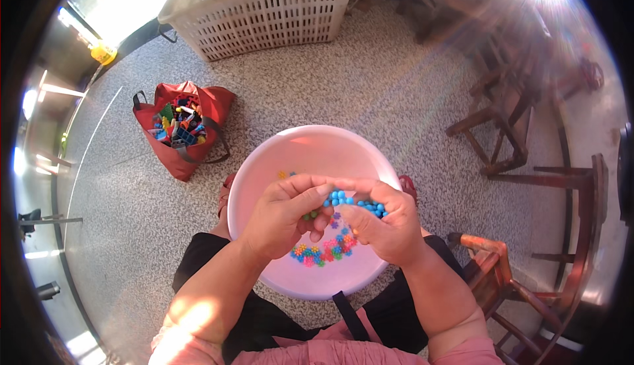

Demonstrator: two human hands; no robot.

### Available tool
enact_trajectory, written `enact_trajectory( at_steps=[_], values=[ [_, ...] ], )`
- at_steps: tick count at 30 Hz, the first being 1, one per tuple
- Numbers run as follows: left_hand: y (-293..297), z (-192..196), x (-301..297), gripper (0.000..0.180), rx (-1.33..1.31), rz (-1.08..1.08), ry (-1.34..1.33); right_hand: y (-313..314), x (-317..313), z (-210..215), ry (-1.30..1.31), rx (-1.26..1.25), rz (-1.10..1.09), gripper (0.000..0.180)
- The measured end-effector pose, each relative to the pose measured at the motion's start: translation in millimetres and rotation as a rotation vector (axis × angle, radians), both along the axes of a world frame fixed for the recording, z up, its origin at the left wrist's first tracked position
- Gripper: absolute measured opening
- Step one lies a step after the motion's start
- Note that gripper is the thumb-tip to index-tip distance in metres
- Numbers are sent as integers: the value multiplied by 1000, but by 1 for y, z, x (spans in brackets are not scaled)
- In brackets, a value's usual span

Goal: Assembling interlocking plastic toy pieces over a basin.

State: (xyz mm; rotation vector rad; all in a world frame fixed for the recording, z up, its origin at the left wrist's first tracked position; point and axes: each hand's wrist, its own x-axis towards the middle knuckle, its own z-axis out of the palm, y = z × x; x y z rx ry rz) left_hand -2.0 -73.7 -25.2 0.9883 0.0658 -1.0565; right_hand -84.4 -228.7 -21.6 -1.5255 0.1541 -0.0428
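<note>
Both my hands meet above a pale pink basin (246, 249) that stands between my knees. My left hand (281, 216) is closed, thumb and fingers pinching a cluster of round blue beads (338, 198). More blue beads (372, 207) sit in the curled fingers of my right hand (395, 233), its thumb pointing at the left cluster. Whether the two clusters are joined, I cannot tell. A bit of green beading (310, 215) shows under my left fingers. Multicoloured flower-shaped bead pieces (322, 254) lie on the basin's bottom, and a yellow-orange one (282, 175) lies near its far left wall.
A red bag (173, 160) full of mixed plastic building pieces stands open on the speckled floor (277, 81) at the left. Beyond is a white slatted crate (264, 25) holding metal items. Wooden stools and chairs (561, 179) line the right side; one stool (485, 253) is close to my right knee.
</note>
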Motion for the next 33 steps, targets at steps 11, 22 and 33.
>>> enact_trajectory(
  at_steps=[11,22,33],
  values=[
    [10,-9,9,21,-171,-59,99,-26,7,-1,384,1153,-99,27],
    [13,-5,4,27,-189,-110,86,-23,-1,-1,319,888,6,26],
    [14,-3,4,35,-229,-106,-63,-21,-4,7,253,677,-86,19]
  ],
)
